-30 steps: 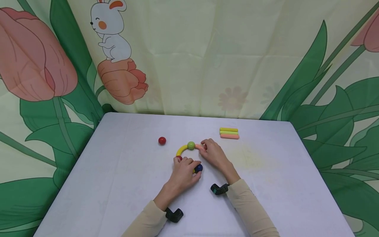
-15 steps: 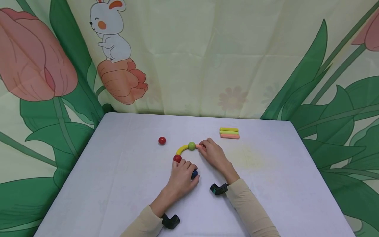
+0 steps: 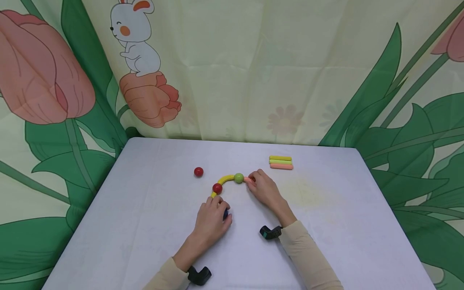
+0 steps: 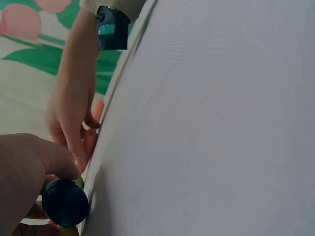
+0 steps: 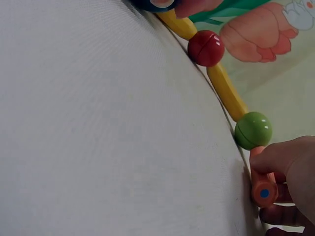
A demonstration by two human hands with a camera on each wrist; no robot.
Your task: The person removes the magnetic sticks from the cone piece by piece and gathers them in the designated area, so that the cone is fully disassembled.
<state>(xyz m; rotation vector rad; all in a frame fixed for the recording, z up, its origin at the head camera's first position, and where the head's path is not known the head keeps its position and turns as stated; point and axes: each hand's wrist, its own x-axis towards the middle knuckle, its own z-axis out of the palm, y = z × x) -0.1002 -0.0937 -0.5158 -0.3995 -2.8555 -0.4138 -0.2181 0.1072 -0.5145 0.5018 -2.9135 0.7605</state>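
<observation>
A chain of balls and curved sticks lies across the table. My left hand (image 3: 211,219) holds the dark blue ball (image 4: 65,202) at its near end between thumb and fingers. From under that hand a yellow curved stick (image 3: 213,195) leads to a red ball (image 3: 217,188). Another yellow curved stick (image 5: 227,92) joins the red ball to a green ball (image 5: 253,130). Beyond the green ball is a pink-orange stick (image 5: 264,193) with a blue dot on its end. My right hand (image 3: 266,189) pinches this stick and partly hides it in the head view.
A separate red ball (image 3: 198,172) sits left of the chain. At the back right, a yellow stick (image 3: 280,158), a light green stick (image 3: 280,162) and a pink stick (image 3: 281,166) lie side by side. A printed curtain (image 3: 224,80) hangs behind the white table (image 3: 145,225).
My left hand has moved left and toward me with the blue ball, and the chain has opened into a wider arc. The green ball has shifted slightly right. My right hand has barely moved.
</observation>
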